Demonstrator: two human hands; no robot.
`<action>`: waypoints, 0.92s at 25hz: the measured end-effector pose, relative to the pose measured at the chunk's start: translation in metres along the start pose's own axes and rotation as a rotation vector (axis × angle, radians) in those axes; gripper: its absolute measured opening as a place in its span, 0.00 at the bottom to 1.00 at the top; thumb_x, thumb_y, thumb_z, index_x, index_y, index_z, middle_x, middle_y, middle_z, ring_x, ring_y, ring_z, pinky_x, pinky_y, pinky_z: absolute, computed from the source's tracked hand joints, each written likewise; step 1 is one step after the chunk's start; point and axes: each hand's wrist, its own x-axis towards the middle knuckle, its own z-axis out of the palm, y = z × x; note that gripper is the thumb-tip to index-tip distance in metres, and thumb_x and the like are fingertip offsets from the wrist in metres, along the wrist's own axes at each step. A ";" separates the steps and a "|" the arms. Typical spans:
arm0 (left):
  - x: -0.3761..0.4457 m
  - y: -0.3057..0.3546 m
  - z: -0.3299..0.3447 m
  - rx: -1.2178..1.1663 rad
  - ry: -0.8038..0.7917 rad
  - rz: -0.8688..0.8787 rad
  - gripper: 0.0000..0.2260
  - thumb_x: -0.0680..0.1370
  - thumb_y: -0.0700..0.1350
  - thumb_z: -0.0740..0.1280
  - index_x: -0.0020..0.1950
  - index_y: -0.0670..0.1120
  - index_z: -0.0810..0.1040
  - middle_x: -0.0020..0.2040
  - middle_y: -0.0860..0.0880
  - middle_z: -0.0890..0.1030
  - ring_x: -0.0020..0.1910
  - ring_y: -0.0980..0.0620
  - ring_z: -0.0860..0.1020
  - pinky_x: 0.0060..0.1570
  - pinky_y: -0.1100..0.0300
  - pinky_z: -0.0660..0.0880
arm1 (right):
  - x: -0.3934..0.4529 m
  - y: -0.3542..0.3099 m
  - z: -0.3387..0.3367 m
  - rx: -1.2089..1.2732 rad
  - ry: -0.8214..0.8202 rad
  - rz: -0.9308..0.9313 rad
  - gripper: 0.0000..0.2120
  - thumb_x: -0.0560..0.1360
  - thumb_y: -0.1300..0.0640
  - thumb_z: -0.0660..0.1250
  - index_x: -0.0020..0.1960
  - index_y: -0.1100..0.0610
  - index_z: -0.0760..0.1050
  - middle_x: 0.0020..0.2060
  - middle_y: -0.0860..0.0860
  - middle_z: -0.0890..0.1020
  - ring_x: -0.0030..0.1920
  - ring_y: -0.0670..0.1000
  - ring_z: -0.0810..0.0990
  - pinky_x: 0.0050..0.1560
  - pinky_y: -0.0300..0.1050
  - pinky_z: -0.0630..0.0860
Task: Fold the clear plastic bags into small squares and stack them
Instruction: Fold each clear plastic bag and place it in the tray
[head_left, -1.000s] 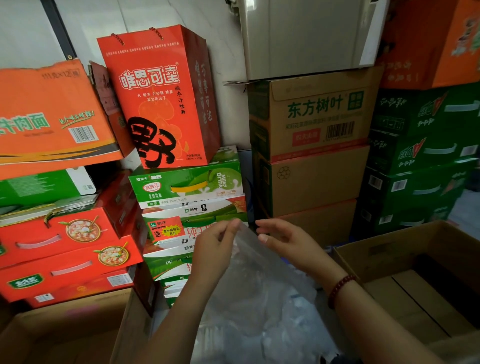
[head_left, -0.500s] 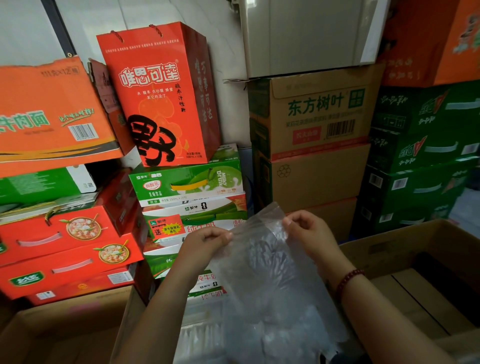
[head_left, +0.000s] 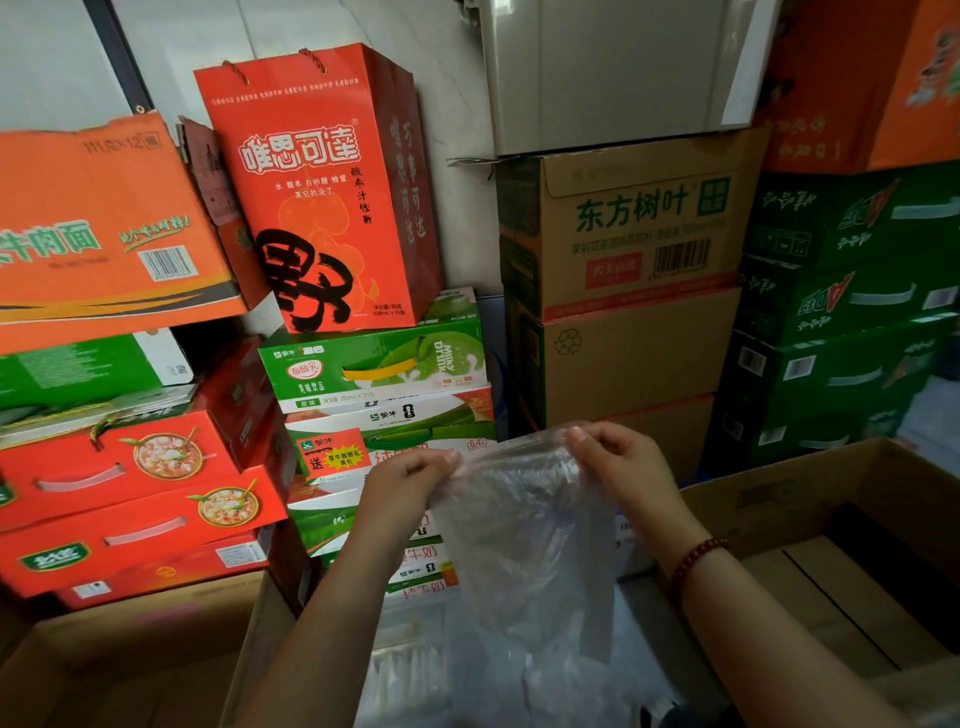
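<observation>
Pinching bag (head_left: 524, 525), left hand (head_left: 410, 480), right hand (head_left: 618, 462)

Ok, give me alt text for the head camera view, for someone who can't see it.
Two hands, left and right, pinch the top corners of a clear plastic bag, holding it up in front of stacked drink cartons, between two open cardboard boxes.

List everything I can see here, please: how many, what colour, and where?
clear plastic bag: one, see-through, held up at centre
tall gift bag: one, red, top of the middle stack
milk drink cartons: several, green and white, under the gift bag
noodle box: one, orange, upper left
brown tea boxes: stacked, right of centre
green cases: several, far right
open cardboard box: one, brown, lower right
bead bracelet: one, dark red, right wrist
left hand: pinches the bag's top edge
right hand: pinches the bag's top edge
</observation>
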 end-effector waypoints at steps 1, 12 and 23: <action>0.001 -0.001 0.001 -0.041 0.042 -0.008 0.06 0.76 0.45 0.69 0.42 0.47 0.83 0.39 0.49 0.83 0.42 0.50 0.79 0.45 0.57 0.76 | 0.000 0.000 0.000 -0.007 0.005 0.009 0.14 0.78 0.52 0.63 0.43 0.62 0.79 0.35 0.55 0.79 0.36 0.50 0.75 0.39 0.42 0.74; 0.003 -0.002 0.008 -0.415 -0.040 -0.133 0.10 0.79 0.49 0.63 0.47 0.44 0.80 0.43 0.46 0.85 0.45 0.50 0.83 0.51 0.54 0.78 | 0.001 0.000 0.001 0.045 0.128 0.006 0.16 0.80 0.53 0.61 0.36 0.58 0.75 0.30 0.53 0.74 0.33 0.49 0.71 0.35 0.42 0.69; -0.005 0.005 0.032 0.070 0.081 0.230 0.05 0.73 0.42 0.72 0.39 0.52 0.83 0.40 0.55 0.84 0.43 0.58 0.81 0.43 0.67 0.74 | 0.001 0.005 0.007 -0.396 -0.191 -0.210 0.31 0.67 0.38 0.71 0.67 0.34 0.65 0.67 0.40 0.67 0.69 0.46 0.61 0.70 0.51 0.60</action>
